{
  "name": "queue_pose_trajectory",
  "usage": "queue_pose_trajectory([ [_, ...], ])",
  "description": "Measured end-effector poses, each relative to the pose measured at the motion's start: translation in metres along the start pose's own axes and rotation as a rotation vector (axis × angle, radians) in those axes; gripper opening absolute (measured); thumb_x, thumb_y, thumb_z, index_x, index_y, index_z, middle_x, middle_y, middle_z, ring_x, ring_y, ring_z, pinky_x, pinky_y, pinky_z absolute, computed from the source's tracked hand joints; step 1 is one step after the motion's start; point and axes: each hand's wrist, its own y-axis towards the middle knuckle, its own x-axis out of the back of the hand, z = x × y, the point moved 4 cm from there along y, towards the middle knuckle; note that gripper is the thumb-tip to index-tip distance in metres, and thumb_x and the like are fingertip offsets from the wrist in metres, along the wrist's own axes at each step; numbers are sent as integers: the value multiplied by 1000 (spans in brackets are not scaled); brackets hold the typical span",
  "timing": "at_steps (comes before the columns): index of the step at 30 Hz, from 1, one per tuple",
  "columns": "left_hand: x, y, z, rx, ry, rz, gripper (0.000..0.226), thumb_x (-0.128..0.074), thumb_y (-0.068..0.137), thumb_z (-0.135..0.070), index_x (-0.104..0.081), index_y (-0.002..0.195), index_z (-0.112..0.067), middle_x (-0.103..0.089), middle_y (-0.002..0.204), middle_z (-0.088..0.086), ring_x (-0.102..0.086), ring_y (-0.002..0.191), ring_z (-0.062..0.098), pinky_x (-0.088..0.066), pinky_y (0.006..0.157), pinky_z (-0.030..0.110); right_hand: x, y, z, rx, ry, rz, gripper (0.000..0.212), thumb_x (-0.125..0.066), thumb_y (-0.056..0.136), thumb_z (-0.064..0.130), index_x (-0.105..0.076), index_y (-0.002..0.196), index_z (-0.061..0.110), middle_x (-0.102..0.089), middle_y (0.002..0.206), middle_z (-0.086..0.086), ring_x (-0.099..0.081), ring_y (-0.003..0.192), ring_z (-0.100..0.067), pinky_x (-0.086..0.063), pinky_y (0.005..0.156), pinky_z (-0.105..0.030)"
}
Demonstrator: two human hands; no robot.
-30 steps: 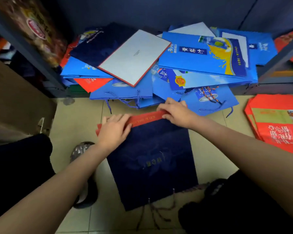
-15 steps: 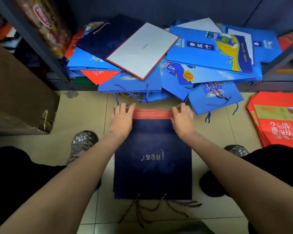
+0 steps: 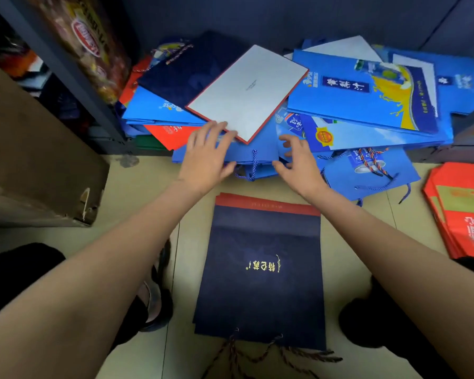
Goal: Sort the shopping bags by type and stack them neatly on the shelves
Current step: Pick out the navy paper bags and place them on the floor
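A dark navy paper bag (image 3: 260, 272) with a red top band and gold writing is lying flat on the tiled floor (image 3: 148, 356), its rope handles pointing toward the person. Nothing is being held by either hand. The left hand (image 3: 207, 157) is being spread wide over the edge of a blue bag (image 3: 246, 155) in the messy pile on the low shelf, just beside a white bag (image 3: 248, 93). The right hand (image 3: 298, 162) is being held open with curled fingers near the same edge. A stack of red bags (image 3: 465, 212) is lying at the right.
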Motion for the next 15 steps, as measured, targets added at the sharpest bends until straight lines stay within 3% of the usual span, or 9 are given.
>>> queue_pose_trajectory([
  [2,-8,20,-5,75,-52,131,50,-59,87,-33,-49,130,-10,-38,144,14,-28,137,34,-25,109,44,0,12,3,-90,110,13,50,-56,90,8,-37,135,10,-43,131,-14,-51,112,-24,-44,91,-29],
  [5,-23,49,-9,154,-19,226,57,-51,92,-40,-35,140,-15,-18,154,13,-12,143,31,-14,115,41,-4,27,3,-263,341,70,52,-51,92,3,-31,139,12,-46,130,-9,-51,97,-18,-43,74,-22],
  [7,-30,65,-13,141,95,317,59,-54,90,-40,-33,138,-14,-23,150,16,-20,138,33,-22,110,43,-8,31,0,-310,314,138,54,-49,92,1,-29,140,13,-46,133,-11,-50,93,-19,-44,75,-28],
  [9,-24,78,-20,109,196,313,47,-52,90,-28,-38,130,-8,-42,134,17,-39,124,34,-36,95,43,-6,33,-5,-337,310,164,53,-49,92,2,-30,140,12,-47,134,-13,-49,92,-20,-43,69,-24],
  [10,-18,81,-24,105,223,297,40,-48,90,-21,-40,126,-5,-49,126,18,-47,116,35,-40,87,42,-3,33,-7,-343,331,151,53,-50,92,4,-29,141,12,-47,134,-13,-50,95,-20,-43,70,-22],
  [12,-1,81,-29,91,204,240,32,-41,92,-14,-43,122,-4,-59,115,19,-56,104,40,-42,75,41,9,36,-7,-266,303,68,62,-56,90,6,-27,143,15,-43,137,-13,-50,113,-24,-44,90,-28],
  [13,9,76,-29,49,168,175,30,-40,93,-16,-45,121,-5,-63,109,19,-59,97,41,-41,69,40,19,38,-5,-178,208,11,68,-60,87,5,-26,145,16,-38,140,-14,-44,123,-27,-39,102,-32],
  [15,37,55,-30,-148,60,-45,27,-39,89,-22,-52,108,-7,-68,82,16,-65,70,38,-40,55,34,42,39,2,-4,-61,-107,75,-64,82,4,-27,146,19,-27,147,-13,-31,133,-31,-27,109,-35],
])
